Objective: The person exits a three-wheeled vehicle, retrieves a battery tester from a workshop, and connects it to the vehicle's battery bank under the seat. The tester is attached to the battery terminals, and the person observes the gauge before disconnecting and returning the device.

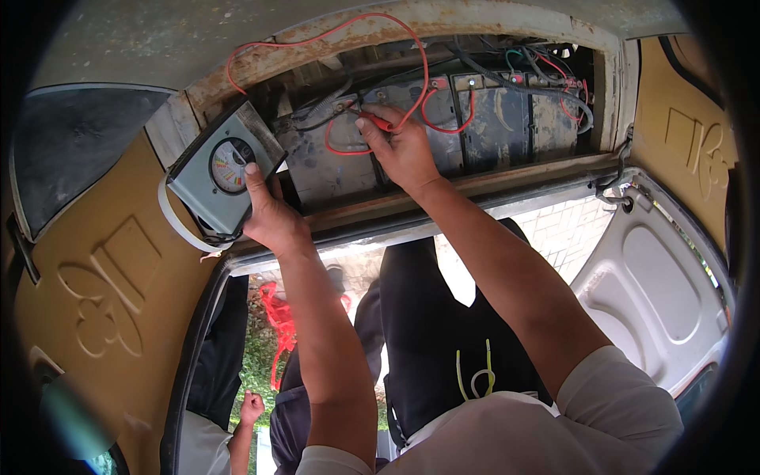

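Observation:
My left hand (273, 217) grips a grey battery tester (208, 196) with a round analog dial (230, 165), my thumb near the dial's edge. In my right hand (399, 145) is a red-handled probe (377, 122), its tip close to a terminal of the nearest battery on the left; whether it touches is too small to tell. A red lead (380, 16) loops from the probe up over the rusty frame and back behind the tester. Several dusty batteries (494, 127) stand in a row in the compartment, joined by red cables (445, 129).
A black corrugated conduit (516, 86) and loose wires cross the batteries. The rusty metal frame (285, 56) borders the compartment. Tan panels (119, 285) flank it, with an open door (647, 285) at right. Another person's hand (252, 407) and a red plastic bag (278, 314) appear below left.

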`<state>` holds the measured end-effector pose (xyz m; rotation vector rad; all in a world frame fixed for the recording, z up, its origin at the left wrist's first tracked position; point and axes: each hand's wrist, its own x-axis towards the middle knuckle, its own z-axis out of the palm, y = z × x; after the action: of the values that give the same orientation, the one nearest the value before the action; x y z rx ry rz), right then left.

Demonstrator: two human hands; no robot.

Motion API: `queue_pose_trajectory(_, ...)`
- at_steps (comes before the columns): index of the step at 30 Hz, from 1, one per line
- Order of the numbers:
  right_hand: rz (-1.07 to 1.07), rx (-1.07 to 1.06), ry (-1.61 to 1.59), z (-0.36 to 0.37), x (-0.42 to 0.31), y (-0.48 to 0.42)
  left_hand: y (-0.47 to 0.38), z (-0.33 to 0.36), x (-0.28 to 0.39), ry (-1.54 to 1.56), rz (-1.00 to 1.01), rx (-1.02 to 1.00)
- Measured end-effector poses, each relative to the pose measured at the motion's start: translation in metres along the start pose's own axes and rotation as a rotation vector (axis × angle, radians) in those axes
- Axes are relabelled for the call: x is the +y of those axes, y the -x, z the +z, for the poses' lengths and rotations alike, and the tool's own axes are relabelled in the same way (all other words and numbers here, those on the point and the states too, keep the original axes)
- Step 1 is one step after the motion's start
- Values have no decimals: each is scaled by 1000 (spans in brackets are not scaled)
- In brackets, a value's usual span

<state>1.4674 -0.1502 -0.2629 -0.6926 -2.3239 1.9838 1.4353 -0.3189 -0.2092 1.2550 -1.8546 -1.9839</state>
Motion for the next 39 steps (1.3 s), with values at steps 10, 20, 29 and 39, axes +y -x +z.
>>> queue_pose_trajectory(10,-24,-7,55,-3,1,-2,1,1,1,-33,29,3)
queue_pose_trajectory(20,-120,3,157,6,1,-8,-6,-2,-1,-33,30,-21)
queue_pose_trajectory(29,-156,-14,195,5,-2,-9,-10,-5,-3,0,-22,-39)
queue_pose_trajectory(39,-162,-19,217,4,-3,-8,-10,-5,-1,-22,-27,-16)
